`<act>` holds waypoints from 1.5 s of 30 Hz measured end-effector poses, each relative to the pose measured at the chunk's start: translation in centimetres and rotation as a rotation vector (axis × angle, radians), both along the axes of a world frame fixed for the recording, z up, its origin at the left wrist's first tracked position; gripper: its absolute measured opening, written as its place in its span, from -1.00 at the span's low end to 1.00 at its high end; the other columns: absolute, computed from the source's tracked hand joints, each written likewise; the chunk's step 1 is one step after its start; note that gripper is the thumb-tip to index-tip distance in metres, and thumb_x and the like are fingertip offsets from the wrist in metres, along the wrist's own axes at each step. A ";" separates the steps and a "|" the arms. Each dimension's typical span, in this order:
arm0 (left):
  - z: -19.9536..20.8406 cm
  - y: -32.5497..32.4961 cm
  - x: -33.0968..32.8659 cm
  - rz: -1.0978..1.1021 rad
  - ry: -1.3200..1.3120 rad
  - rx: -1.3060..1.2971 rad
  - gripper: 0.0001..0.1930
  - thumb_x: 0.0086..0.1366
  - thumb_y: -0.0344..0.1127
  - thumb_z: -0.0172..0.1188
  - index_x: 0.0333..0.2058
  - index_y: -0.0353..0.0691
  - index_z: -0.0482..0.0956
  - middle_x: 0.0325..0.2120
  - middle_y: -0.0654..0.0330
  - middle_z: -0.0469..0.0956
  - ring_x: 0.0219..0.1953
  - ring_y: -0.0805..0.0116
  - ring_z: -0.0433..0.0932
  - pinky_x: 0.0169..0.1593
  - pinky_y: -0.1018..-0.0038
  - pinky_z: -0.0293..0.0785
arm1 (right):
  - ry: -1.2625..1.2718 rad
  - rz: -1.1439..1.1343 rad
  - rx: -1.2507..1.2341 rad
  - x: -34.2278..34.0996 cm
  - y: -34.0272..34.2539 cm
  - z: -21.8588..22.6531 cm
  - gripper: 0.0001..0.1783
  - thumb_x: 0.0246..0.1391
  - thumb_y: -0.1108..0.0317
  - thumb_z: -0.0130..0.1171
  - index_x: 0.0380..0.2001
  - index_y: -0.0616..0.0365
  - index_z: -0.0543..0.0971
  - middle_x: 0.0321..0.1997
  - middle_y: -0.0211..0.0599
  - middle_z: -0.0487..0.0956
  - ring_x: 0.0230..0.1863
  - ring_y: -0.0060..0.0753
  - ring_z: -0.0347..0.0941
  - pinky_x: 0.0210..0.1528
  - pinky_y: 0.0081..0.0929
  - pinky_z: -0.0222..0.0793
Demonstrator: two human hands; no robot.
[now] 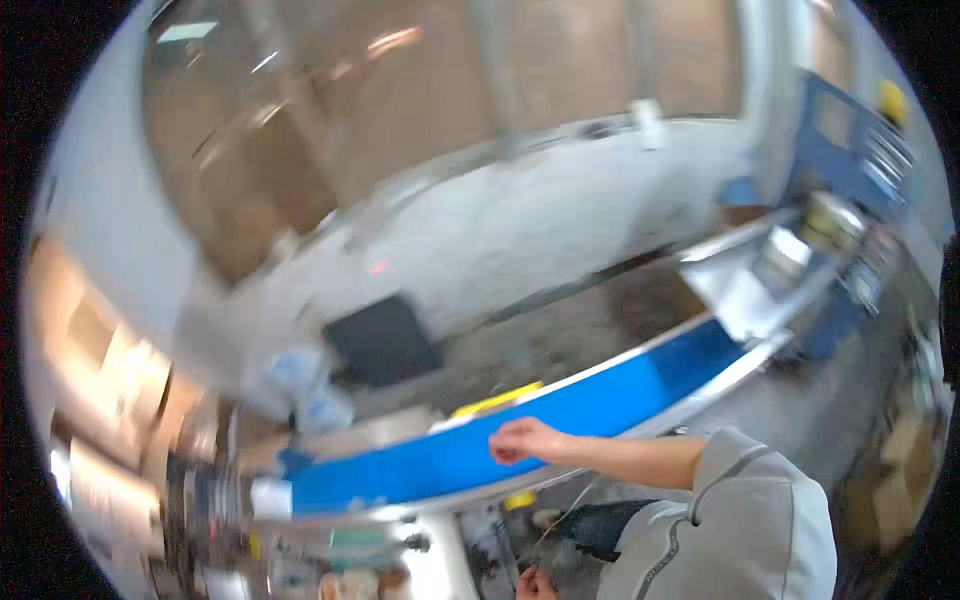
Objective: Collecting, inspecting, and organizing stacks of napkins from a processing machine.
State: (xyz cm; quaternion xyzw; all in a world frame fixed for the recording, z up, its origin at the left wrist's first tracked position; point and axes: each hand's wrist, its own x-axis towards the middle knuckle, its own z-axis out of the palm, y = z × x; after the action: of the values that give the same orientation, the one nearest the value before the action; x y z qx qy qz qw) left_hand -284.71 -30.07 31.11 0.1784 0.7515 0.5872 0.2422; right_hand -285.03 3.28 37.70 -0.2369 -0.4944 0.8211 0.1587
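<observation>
My right hand (525,441) reaches out over a long blue conveyor belt (400,475), its forearm bare below a white sleeve. Its fingers are loosely curled in, and nothing shows in them. At the bottom edge my left hand (535,584) is only partly in view, fingers bent together; whatever it may hold is hidden. A thin pale cord-like line (572,512) runs just above it, near my dark trousers (608,526). Motion blurs the whole picture.
A metal tray (725,300) stands at the belt's right end, with a blue machine or cabinet (835,135) behind. Beyond the belt lie a dark square panel (383,340) and clear plastic bags (318,392). A yellow strip (497,399) edges the belt. Boxes (910,470) stand at far right.
</observation>
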 end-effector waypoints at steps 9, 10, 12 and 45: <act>3.3 11.6 16.6 -0.795 -0.077 -0.050 -0.70 0.29 -0.51 0.21 0.00 -0.27 0.52 -0.38 0.27 0.57 -0.37 0.54 0.49 -0.27 0.58 0.46 | -0.136 -0.830 -0.123 47.3 -3.3 -1.2 -0.69 0.25 0.12 0.18 -0.29 0.19 0.60 -0.38 -0.43 0.59 -0.36 -0.58 0.50 -0.25 -0.58 0.46; 4.2 12.9 19.3 -0.842 -0.122 -0.039 -0.70 0.29 -0.52 0.21 0.00 -0.28 0.52 -0.39 0.31 0.56 -0.39 0.57 0.47 -0.29 0.61 0.44 | -0.162 -0.922 -0.131 50.8 -4.4 -1.9 -0.70 0.25 0.14 0.18 -0.30 0.20 0.59 -0.39 -0.43 0.58 -0.36 -0.58 0.50 -0.25 -0.60 0.47; 5.8 15.5 24.6 -0.928 -0.063 -0.038 -0.71 0.28 -0.51 0.22 -0.01 -0.28 0.52 -0.39 0.31 0.56 -0.38 0.56 0.48 -0.28 0.61 0.44 | -0.176 -1.033 -0.149 56.9 -5.7 -3.5 -0.71 0.25 0.15 0.18 -0.31 0.20 0.59 -0.40 -0.43 0.58 -0.37 -0.59 0.50 -0.25 -0.61 0.47; 10.6 72.0 87.0 -1.439 1.085 0.277 -0.36 0.11 -0.11 0.35 0.11 -0.36 0.46 0.19 -0.22 0.34 0.35 -0.31 0.07 0.38 -0.07 -0.02 | -0.351 -1.639 -0.334 114.0 6.9 -5.5 -0.67 0.25 0.16 0.20 -0.18 0.26 0.57 -0.25 -0.33 0.62 -0.25 -0.53 0.54 -0.18 -0.54 0.50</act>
State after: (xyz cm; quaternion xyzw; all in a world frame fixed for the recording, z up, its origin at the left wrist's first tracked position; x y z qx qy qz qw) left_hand -197.76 41.97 41.68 0.8834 0.3923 0.2148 0.1396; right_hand -171.05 10.21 32.21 -0.6638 -0.0568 0.4607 0.5865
